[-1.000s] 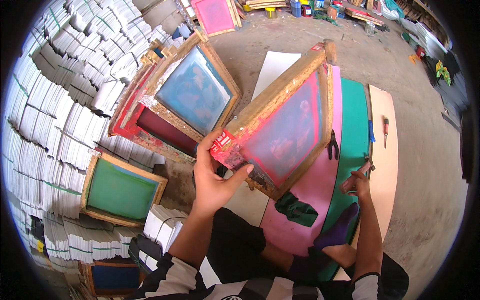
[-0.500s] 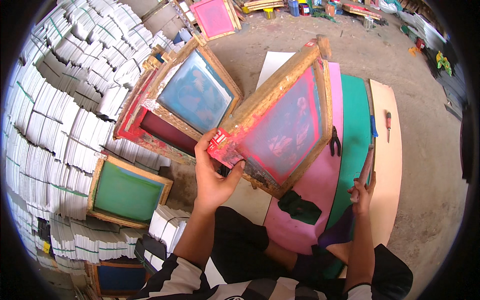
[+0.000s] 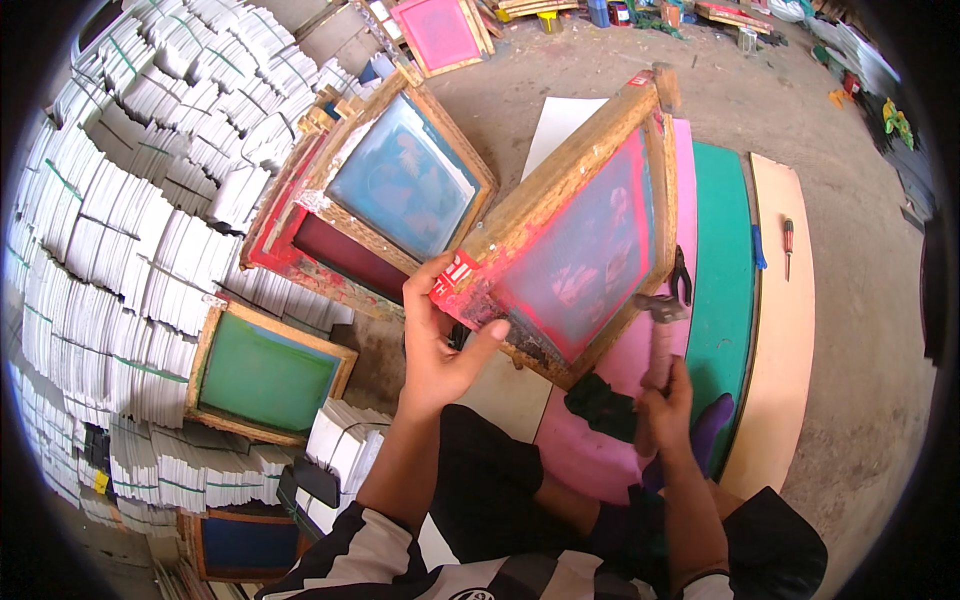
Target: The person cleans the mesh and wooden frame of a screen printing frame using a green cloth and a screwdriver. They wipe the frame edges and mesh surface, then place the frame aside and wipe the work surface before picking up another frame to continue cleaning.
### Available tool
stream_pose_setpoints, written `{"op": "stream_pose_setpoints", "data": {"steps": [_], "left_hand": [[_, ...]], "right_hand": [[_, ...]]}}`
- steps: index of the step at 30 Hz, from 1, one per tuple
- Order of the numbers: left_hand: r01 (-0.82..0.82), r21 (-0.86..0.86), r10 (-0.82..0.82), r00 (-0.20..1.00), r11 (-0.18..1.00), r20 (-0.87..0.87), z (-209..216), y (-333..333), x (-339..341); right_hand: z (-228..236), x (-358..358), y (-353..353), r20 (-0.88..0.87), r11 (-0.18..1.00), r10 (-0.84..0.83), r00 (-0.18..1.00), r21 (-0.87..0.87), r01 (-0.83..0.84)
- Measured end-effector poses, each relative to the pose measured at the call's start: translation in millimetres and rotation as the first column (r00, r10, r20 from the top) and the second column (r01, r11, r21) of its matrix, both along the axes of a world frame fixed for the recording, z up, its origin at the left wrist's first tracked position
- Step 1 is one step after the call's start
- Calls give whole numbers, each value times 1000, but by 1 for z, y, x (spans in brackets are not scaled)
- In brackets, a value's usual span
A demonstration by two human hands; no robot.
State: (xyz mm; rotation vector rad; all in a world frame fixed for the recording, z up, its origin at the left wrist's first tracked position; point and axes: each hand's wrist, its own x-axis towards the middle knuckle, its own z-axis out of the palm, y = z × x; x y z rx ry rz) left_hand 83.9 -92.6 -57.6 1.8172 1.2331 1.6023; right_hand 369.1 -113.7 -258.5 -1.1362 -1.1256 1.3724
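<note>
A wooden screen-printing frame [image 3: 590, 250] with a pink-edged, greyish mesh is tilted up in front of me. My left hand [image 3: 445, 345] grips its near left corner, thumb on the near face and fingers round behind. A red and white sticker marks that corner. My right hand [image 3: 664, 400] is wrapped round the pale handle of a hammer [image 3: 660, 345]. The hammer's metal head points up, close to the frame's lower right edge; whether they touch I cannot tell. Below the frame a dark green cloth [image 3: 602, 405] lies on a pink sheet [image 3: 675, 210].
Green [image 3: 722, 250] and peach sheets [image 3: 785, 340] lie to the right, with pliers [image 3: 681, 275] and a screwdriver [image 3: 788, 247]. On the left, bundled paper stacks [image 3: 120, 250] rise beside a blue-mesh frame [image 3: 405, 175] and a green-mesh frame [image 3: 268, 372]. Paint containers [image 3: 600, 14] stand far off.
My right hand has brought the hammer leftward from over the green sheet to beside the frame. My left hand keeps its hold on the frame, and the whole view has shifted slightly.
</note>
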Motion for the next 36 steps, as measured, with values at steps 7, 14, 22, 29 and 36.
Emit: {"op": "stream_pose_setpoints", "data": {"steps": [7,14,22,29,36], "left_hand": [[-142,242,142,990,960,19,-8,39,-14],[-138,270,79,972,953,220,-28,52,-15],[-154,283,101,976,947,193,-29,50,-17],[-181,255,134,973,950,190,-26,49,-15],[-198,262,152,971,945,187,-22,47,-8]], "right_hand": [[40,-98,-26,85,958,35,996,279,-58],[79,-134,-24,115,946,135,984,281,-163],[92,-138,-20,144,894,104,984,420,-155],[99,-148,-10,243,900,34,969,415,-135],[95,-144,-15,243,904,42,969,404,-140]]}}
